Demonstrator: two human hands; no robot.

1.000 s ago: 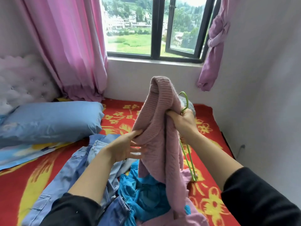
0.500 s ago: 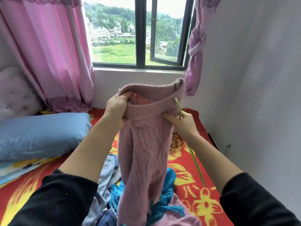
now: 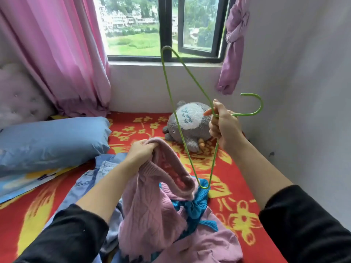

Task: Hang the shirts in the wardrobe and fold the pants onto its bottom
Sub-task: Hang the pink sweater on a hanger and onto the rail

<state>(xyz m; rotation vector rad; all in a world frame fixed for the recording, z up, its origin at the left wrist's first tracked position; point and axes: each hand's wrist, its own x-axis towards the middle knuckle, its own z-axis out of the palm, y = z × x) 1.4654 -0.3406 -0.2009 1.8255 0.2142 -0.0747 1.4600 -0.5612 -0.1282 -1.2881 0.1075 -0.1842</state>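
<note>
A blue pillow (image 3: 51, 141) lies far left of the pink sweater (image 3: 152, 205). Blue jeans (image 3: 100, 168) lie just left of the sweater on the red bed (image 3: 237, 177). The left hand (image 3: 141, 151) grips the sweater's open edge. Right of the sweater, the right hand (image 3: 224, 126) grips a green wire hanger (image 3: 175, 114). The hanger's low tip is just beside the sweater.

Both arms are clad in plain black fabric. The left sleeve (image 3: 62, 236) and right sleeve (image 3: 303, 224) are pushed up, ending in soft bunched cuffs mid-forearm. The left hand (image 3: 141, 151) and right hand (image 3: 223, 124) are bare.
</note>
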